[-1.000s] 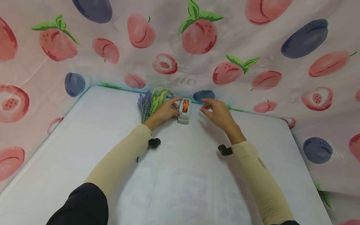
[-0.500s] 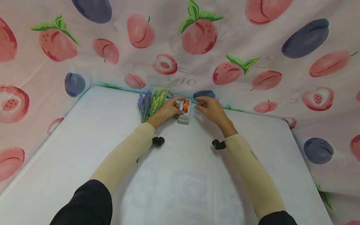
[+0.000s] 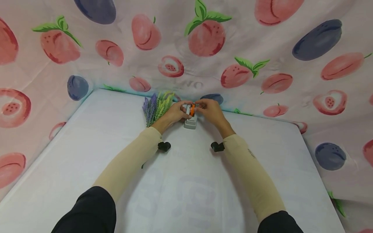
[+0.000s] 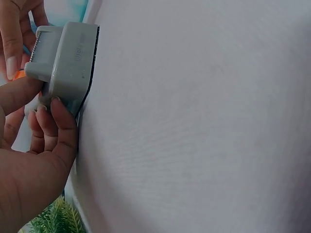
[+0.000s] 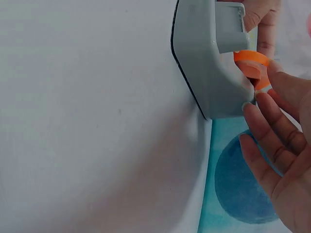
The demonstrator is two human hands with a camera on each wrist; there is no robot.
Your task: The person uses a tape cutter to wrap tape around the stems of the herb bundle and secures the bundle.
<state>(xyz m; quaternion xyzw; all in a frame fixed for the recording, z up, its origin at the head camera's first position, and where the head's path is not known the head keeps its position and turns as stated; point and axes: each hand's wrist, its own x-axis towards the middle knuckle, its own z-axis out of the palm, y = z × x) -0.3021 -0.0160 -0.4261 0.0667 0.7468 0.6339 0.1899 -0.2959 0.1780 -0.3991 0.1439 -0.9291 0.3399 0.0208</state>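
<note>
Forearms stretched forward over the white table, angled in toward each other. Grey tape dispenser stands near the far edge, orange tape roll at its slot; can't tell how firmly seated. My left hand curls thumb and forefinger about the roll; right hand pinches the opposite side. Step, I judge: handling the roll; next calls for even, light pressure both sides. Beyond: fruit-print cloth.

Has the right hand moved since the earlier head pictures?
Yes: judged against the grey tape dispenser in the head view, the right hand has moved leftward, now reaching the orange wheel.
</note>
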